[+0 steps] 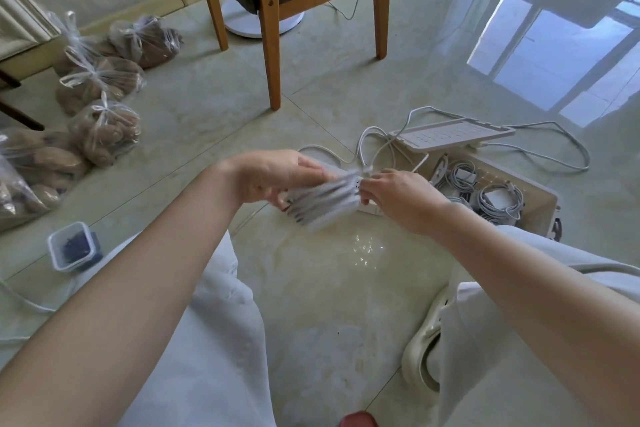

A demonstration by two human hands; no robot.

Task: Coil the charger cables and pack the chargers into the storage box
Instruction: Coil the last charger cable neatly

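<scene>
A bundle of coiled white charger cable hangs between my hands above the tiled floor, blurred by motion. My left hand grips its left end. My right hand pinches the cable at the bundle's right end, where loose cable loops away over the floor. To the right stands the beige storage box with several coiled chargers inside. Its white lid leans on the box's far edge.
A wooden chair stands ahead, a white round base behind it. Tied plastic bags lie at the left. A small clear container with dark contents sits by my left knee. More white cable trails right of the lid.
</scene>
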